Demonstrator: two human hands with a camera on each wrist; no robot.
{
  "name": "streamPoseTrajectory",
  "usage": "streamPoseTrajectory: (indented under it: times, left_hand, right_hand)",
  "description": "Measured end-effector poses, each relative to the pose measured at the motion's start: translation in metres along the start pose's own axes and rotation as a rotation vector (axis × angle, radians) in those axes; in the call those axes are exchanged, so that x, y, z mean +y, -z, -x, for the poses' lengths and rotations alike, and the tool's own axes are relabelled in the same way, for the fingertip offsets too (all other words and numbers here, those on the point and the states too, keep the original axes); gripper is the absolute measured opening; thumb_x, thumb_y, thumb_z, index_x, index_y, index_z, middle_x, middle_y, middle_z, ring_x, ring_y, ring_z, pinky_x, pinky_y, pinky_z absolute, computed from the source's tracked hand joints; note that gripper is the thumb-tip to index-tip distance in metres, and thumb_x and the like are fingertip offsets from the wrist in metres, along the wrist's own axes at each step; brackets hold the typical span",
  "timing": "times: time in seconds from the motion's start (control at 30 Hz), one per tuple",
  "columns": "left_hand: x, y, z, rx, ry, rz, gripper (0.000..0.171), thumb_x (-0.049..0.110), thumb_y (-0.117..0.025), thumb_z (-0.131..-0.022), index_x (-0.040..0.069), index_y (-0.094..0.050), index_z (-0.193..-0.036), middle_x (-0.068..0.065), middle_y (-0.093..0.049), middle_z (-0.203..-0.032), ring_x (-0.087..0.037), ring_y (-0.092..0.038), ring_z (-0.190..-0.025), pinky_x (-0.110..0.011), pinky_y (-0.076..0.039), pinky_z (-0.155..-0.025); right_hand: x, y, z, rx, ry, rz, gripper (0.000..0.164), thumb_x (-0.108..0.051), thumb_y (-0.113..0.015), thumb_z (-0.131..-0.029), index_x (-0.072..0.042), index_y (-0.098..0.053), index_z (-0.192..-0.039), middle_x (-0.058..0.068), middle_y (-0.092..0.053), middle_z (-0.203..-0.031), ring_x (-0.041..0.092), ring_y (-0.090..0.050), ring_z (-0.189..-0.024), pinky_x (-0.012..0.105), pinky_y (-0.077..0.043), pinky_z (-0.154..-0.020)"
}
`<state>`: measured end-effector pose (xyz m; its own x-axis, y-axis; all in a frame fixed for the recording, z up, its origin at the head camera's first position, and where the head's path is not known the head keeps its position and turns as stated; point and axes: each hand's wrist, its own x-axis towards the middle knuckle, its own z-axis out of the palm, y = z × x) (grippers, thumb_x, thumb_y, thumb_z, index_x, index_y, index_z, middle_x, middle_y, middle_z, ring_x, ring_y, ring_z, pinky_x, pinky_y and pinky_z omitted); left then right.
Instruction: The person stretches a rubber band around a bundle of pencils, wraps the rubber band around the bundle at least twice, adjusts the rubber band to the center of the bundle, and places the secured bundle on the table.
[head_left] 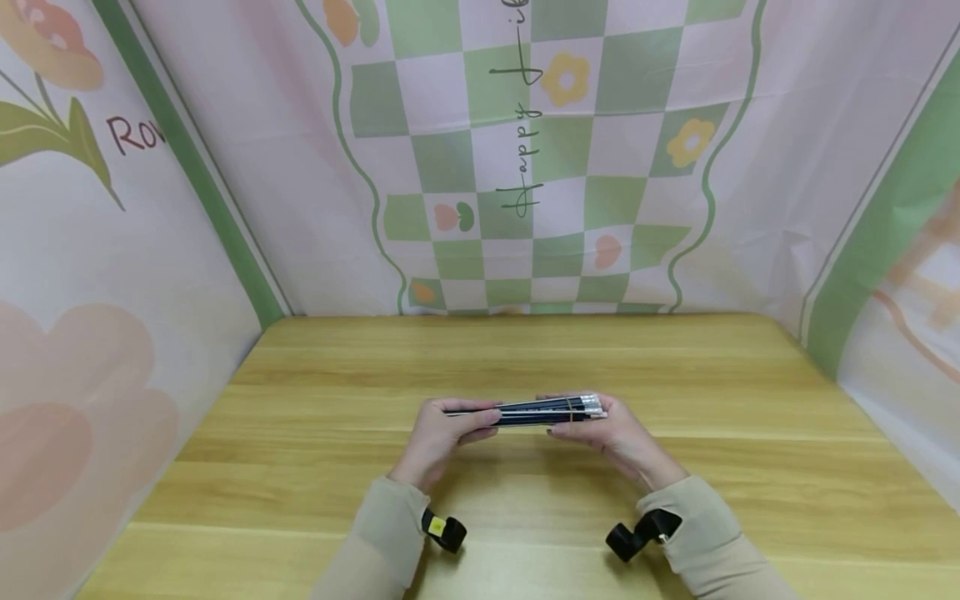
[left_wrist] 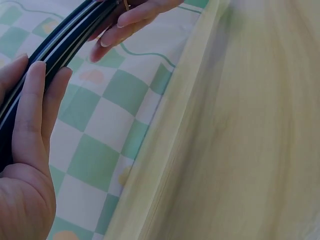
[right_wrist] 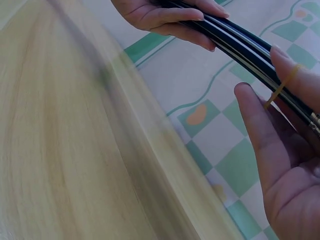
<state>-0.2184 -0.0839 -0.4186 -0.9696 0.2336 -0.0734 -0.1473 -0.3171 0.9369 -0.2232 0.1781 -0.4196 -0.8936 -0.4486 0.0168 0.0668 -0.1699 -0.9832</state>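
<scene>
A bundle of dark pencils (head_left: pixel 534 414) with pale stripes is held level between both hands, above the table. Silvery ends (head_left: pixel 592 404) point to the right. Around that end runs a thin yellowish rubber band (right_wrist: pixel 278 91). My left hand (head_left: pixel 437 437) grips the left end, thumb on the near side and fingers behind, which hides the pencils' tips. The right hand (head_left: pixel 621 439) holds the banded end between thumb and fingers, its thumb right at the band in the right wrist view. In the left wrist view, fingers (left_wrist: pixel 31 115) of my left hand wrap the pencils.
A wood-grain table (head_left: pixel 300 467) lies below the hands. Behind it hangs a cloth (head_left: pixel 510 150) with green checks and flowers, and more printed cloth (head_left: pixel 90 350) stands along the left side. Black camera mounts (head_left: pixel 448 532) sit on both sleeved wrists.
</scene>
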Motion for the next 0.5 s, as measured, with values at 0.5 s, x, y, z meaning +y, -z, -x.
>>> streamPoseTrajectory:
  times: [0.5]
  left_hand:
    - [0.001,0.001,0.002,-0.005,0.007,0.069,0.016,-0.003,-0.075,-0.084,-0.004,-0.076,-0.099,-0.014,-0.075,-0.101,-0.019,-0.074,-0.086,-0.031,-0.063,-0.085]
  right_hand:
    - [0.013,-0.002,-0.002,0.081,0.077,-0.021,0.029,0.012,-0.059,-0.087,-0.008,-0.067,-0.107,0.003,-0.074,-0.103,0.015,-0.073,-0.093,0.031,-0.064,-0.084]
